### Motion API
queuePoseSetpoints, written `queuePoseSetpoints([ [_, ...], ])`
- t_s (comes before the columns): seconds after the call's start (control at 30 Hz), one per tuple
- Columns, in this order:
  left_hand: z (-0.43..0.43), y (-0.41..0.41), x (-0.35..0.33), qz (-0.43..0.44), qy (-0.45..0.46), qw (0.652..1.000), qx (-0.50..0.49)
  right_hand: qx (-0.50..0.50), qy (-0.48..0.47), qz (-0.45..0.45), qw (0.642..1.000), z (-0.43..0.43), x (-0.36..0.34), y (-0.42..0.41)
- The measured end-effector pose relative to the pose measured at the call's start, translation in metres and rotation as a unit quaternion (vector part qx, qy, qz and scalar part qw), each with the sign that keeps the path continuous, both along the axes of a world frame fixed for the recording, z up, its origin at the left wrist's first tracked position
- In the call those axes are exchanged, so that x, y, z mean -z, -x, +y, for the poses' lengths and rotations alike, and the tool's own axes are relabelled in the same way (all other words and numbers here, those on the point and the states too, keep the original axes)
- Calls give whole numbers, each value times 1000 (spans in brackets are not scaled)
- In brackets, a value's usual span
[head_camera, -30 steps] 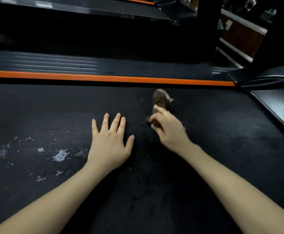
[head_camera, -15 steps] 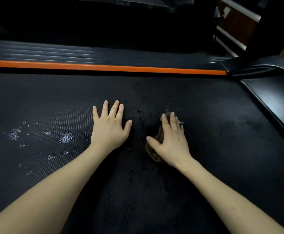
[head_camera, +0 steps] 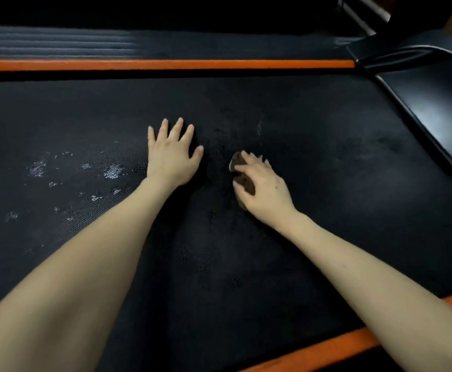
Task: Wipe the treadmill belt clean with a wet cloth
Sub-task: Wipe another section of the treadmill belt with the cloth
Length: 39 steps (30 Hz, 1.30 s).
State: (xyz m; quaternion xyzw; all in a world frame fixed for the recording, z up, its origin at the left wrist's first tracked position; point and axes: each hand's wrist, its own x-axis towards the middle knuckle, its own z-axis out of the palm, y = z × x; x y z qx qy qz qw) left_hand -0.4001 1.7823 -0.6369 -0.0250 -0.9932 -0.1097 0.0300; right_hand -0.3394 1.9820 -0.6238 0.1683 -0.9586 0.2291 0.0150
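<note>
Under the right hand (head_camera: 266, 189), curled fingers (head_camera: 251, 159) grip cloth (head_camera: 247, 185).

The right hand (head_camera: 266, 191) covers most of the brown cloth (head_camera: 245, 181), so its shape cannot be told. The belt (head_camera: 327, 157) runs off the left edge. Pale flecks (head_camera: 113, 171) on it are too blurred to identify.

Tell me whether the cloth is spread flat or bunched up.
Bunched up: the brown cloth is a small wad gripped under the curled fingers of the right hand on the treadmill belt.
</note>
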Motion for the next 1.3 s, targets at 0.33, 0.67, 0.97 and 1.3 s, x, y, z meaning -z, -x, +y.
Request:
queuePoseSetpoints([
  [0.33,-10,-154,-10,-49,24,998,-11,33,27,27,999,-24,-5,-48],
  [0.67,-13,-175,7,-39,36,999,-8,193,10,-31,981,78,-21,-103],
  [0.97,-20,-175,8,-35,36,999,7,-76,-7,-52,996,-19,-16,-163],
  [1.3,-19,-175,4,-34,6,999,7,183,-4,-3,983,48,-27,-150],
])
